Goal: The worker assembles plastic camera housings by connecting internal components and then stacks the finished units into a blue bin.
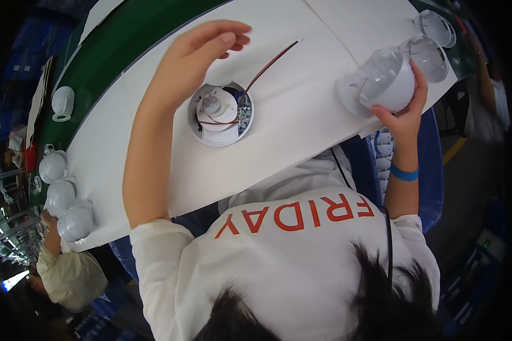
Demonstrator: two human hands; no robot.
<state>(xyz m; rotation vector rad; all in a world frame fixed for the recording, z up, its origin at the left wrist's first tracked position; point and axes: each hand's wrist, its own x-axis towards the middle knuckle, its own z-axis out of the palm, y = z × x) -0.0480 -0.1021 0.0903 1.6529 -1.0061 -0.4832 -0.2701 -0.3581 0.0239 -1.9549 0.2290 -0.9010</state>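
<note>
Right hand: wrapped round a white shell, thumb on the near side and fingers behind – a full grip
Left hand: fingers loosely bent, nothing seen in it, narrow gap to the thumb
Round unit: flat on the white table, inner parts facing up, well to the left of the held shell
Nearer hand: the left, its wrist beside the unit's rim (whether skin touches plastic, I cannot tell)
Shell axis: looks tilted, cut-away mouth turned up and leftward, roughly toward the unit
Pale rounded piece: just left of the shell, partly hidden – whether joined to it, I cannot tell
Wire: red and black, slanting up and rightward from the unit, its loose end between the two hands
Middle ground: a broad stretch of tabletop between unit and shell, the wire the main snag there
Near edge: slants up to the right, close under the shell
Right end: two more shells just past the held one, so room looks tight
</note>
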